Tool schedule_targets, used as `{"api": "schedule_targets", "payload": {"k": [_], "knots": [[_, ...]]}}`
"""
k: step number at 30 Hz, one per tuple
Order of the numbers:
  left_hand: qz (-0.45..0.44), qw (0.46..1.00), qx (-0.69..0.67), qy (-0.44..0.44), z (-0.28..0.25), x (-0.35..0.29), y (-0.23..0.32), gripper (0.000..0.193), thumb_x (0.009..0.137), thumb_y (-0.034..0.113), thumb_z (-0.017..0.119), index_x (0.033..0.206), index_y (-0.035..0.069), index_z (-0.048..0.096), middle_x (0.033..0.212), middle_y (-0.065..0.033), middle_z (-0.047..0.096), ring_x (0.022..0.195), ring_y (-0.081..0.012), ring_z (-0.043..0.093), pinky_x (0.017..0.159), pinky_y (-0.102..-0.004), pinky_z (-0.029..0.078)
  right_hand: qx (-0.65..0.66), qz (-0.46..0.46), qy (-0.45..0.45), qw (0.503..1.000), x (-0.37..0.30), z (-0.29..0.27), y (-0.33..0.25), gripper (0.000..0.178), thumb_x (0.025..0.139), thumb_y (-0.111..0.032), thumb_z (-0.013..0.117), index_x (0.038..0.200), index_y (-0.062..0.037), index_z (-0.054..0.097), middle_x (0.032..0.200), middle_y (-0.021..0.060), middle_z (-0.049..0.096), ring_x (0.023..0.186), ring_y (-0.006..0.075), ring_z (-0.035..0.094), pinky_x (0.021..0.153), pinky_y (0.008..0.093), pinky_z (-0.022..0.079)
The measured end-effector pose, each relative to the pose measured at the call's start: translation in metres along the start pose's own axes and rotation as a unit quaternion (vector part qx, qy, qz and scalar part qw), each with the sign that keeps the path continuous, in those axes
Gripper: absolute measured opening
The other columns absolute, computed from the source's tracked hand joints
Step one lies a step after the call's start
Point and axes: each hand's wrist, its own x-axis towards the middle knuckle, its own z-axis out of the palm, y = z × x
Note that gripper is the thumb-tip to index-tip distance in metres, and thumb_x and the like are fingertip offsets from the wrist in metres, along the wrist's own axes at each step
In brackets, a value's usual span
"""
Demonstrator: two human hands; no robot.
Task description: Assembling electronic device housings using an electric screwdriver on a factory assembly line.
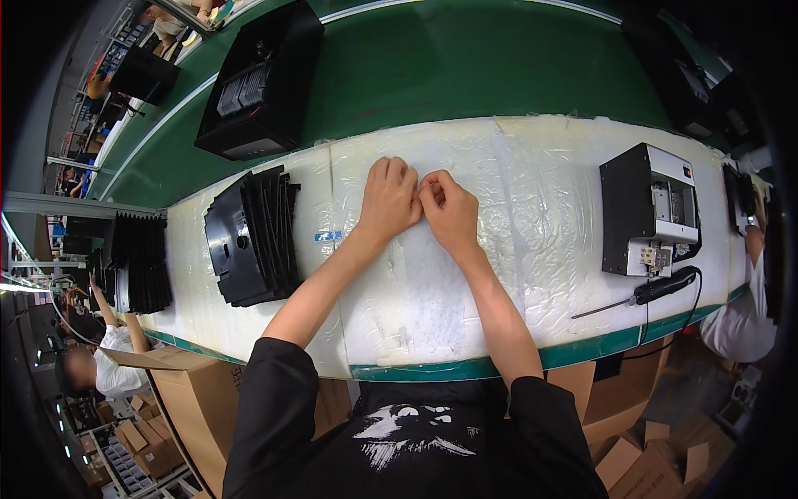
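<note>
My left hand (389, 198) and my right hand (450, 209) rest side by side on the white padded bench top (515, 175), knuckles up and fingers curled. The two hands touch at the fingertips. Whatever sits between the fingertips is too small to make out. A small blue label (327, 236) lies on the padding just left of my left wrist.
A stack of black plastic panels (252, 234) leans to my left, with another stack (137, 262) further left. A black and white metal box (652, 208) and an electric screwdriver (661, 289) lie to the right. A black housing (259, 83) rides the green conveyor. Cardboard boxes (187, 399) stand below.
</note>
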Motion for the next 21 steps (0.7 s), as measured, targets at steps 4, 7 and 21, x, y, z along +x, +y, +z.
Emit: {"api": "schedule_targets", "payload": {"k": [4, 7, 21], "knots": [[-0.062, 0.996, 0.010, 0.066, 0.000, 0.002, 0.005, 0.035, 0.063, 0.006, 0.059, 0.097, -0.001, 0.062, 0.111, -0.0208, 0.054, 0.106, -0.0351, 0.049, 0.097, -0.0438, 0.039, -0.015, 0.011, -0.018, 1.000, 0.000, -0.005, -0.005, 0.007, 0.082, -0.016, 0.060, 0.081, -0.0092, 0.060, 0.061, 0.0050, 0.061, 0.053, 0.0190, 0.061, 0.052, 0.0306, 0.046], [-0.079, 0.990, 0.101, 0.062, 0.003, -0.004, 0.000, 0.041, 0.064, 0.004, 0.058, 0.104, -0.002, 0.060, 0.123, -0.0201, 0.052, 0.119, -0.0346, 0.044, 0.101, -0.0431, 0.035, -0.008, -0.005, -0.014, 1.000, 0.000, -0.001, -0.005, 0.007, 0.082, -0.016, 0.060, 0.081, -0.0092, 0.060, 0.061, 0.0050, 0.061, 0.053, 0.0190, 0.061, 0.052, 0.0303, 0.046], [-0.032, 0.994, -0.058, 0.083, -0.011, -0.004, 0.008, 0.029, 0.061, -0.005, 0.055, 0.088, 0.004, 0.062, 0.093, -0.0115, 0.060, 0.094, -0.0311, 0.055, 0.085, -0.0404, 0.046, 0.004, 0.012, -0.014, 1.000, 0.000, -0.002, -0.002, 0.009, 0.084, -0.018, 0.059, 0.084, -0.0088, 0.061, 0.063, 0.0057, 0.062, 0.054, 0.0186, 0.061, 0.052, 0.0303, 0.047]]}}
